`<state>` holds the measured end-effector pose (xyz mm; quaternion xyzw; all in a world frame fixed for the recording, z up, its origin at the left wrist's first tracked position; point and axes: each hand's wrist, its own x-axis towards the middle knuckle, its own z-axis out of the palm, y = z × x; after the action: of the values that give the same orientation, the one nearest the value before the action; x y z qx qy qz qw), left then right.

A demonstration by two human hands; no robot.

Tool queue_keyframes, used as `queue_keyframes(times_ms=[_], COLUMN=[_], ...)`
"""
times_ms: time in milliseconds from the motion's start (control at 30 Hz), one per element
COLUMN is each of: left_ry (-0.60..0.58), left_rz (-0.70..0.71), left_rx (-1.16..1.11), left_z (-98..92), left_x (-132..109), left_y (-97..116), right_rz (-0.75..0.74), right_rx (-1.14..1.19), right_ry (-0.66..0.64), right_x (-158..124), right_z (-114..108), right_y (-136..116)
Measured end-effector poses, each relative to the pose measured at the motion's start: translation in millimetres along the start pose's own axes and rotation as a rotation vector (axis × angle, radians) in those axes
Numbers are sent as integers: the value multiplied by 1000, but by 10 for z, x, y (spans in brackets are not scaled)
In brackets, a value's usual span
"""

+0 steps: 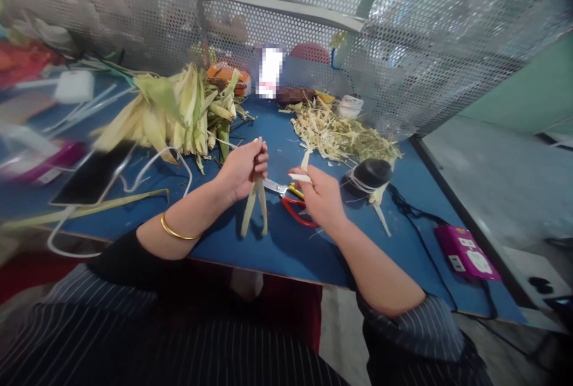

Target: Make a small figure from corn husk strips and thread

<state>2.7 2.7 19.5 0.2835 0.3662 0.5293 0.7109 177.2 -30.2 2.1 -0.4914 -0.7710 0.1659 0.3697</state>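
Note:
My left hand (248, 168) is closed around corn husk strips (253, 207), whose two ends hang down below the fingers. Pinched in my right hand (324, 195) is another pale husk strip (306, 162), with one end pointing up and a short piece crossing the fingers. On the blue table between the hands lie scissors (293, 207) with red and yellow handles, partly covered by my right hand. A pile of whole corn husks (174, 111) sits beyond my left hand. Beyond my right hand spreads a heap of husk scraps (335, 129).
A dark spool of thread (369, 176) stands right of my right hand. At the right edge is a pink power strip (468, 252) with black cables. A phone (94, 174) with a white cable (188, 174) lies at left. Perforated metal mesh (304, 10) closes off the table's back.

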Motion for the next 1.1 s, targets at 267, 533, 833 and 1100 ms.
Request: queue_keyframes(times_ms=[267,533,833,1100], left_ry=[-63,-148,-307,-317], left_rz=[-207,-162,-162,-73], left_rx=[-24,-112,64,280], left_z=[36,16,69,109], left_x=[-52,-49,-131,-147], left_y=[-38,-19,-30,-184], right_rz=[-178,-180,277,294], right_rx=[-208,-231,433,581], right_ry=[-222,-365,176,107], right_x=[-39,-48,62,47], right_z=[0,22,-29,-18], right_y=[-44,-127,-63,-46])
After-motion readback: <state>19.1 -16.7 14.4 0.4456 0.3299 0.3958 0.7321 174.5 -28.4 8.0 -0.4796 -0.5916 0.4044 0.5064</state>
